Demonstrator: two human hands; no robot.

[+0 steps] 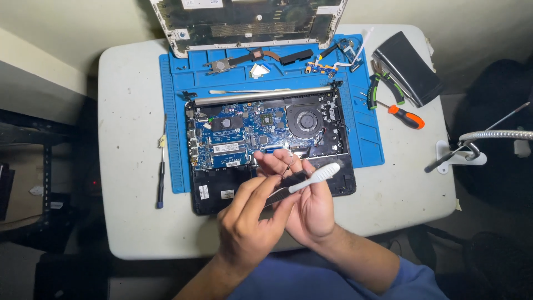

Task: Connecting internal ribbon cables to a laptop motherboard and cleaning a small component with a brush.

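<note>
While both hands hover just above the near edge of the opened laptop (266, 150), the left hand (247, 228) has its grip closed on a pair of dark tweezers (276, 194), pinched between thumb and fingers. The right hand (308, 205) lies palm up, its grip curled loosely around a white plastic brush (315, 176) whose head points right and far; a small thin wire-like part (288, 164) seems to rest at its fingertips, too small to identify.

Under the hands the exposed motherboard (239, 136) and cooling fan (304, 121) sit on a blue repair mat (361, 139) on the white surface (127, 166). A removed heat pipe (250, 57) and small boards (327, 65) lie on the far part of the mat. A slim screwdriver (161, 166) lies to the left, an orange-handled screwdriver (405, 116) and green-handled pliers (383, 83) to the right.

Judging from this, the tiny part could slip from the fingertips and drop into the open chassis, since the right hand is also holding the brush. The metal tweezer tips, so near the bare board, could scratch or bridge components if the left hand dips.
</note>
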